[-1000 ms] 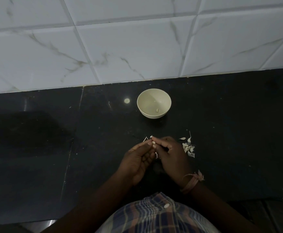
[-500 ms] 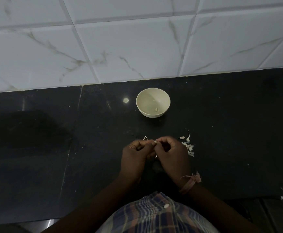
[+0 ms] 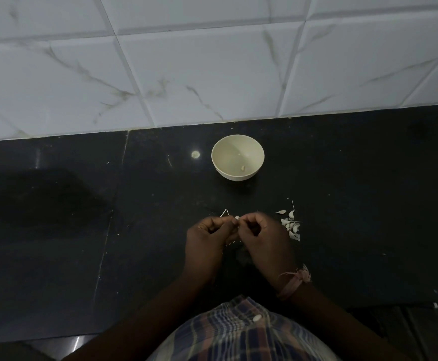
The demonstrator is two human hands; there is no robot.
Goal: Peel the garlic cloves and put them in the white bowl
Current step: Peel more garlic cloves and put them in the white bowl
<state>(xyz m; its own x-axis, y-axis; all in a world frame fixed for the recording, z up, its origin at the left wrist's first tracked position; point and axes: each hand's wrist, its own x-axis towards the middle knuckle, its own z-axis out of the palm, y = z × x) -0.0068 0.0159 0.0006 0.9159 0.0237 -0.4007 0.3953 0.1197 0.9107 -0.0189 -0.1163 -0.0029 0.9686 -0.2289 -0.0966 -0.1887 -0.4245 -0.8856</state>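
My left hand (image 3: pixel 207 239) and my right hand (image 3: pixel 263 239) meet over the black tabletop (image 3: pixel 82 243), and the fingertips of both pinch one small garlic clove (image 3: pixel 237 217) between them. The white bowl (image 3: pixel 237 157) stands beyond my hands, well apart, with one peeled clove (image 3: pixel 243 168) inside. Loose cloves (image 3: pixel 291 226) lie just beside my right hand.

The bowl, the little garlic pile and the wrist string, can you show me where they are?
white bowl (image 3: pixel 220 162): head view, on its left inner wall.
garlic pile (image 3: pixel 291 226): head view, middle of the heap.
wrist string (image 3: pixel 294 281): head view, on the band at the right wrist.
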